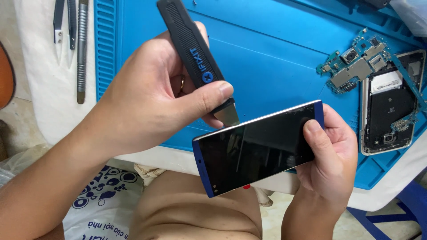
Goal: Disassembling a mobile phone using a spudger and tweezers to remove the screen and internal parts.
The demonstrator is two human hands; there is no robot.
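white table [40,89] | blue ribbed work mat [275,40] on it | pale tiled floor [18,120] | daylight

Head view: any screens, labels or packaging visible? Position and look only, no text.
Phone screen: held in right hand, dark glossy rectangle, blue frame.
Label: white rectangle inside opened phone at right on blue mat.
Plastic bag: lower left, white, blue print.

Left hand [151,95]: raised from the lower left, fingers curled, thumb pressed flat along the front; a closed grip is kept.
Right hand [331,153]: brought up from below, palm turned inward, thumb laid across the top, fingers wrapped behind.
Forearms: both bare, angled upward toward the middle.
Spacing: hands held near, not touching.
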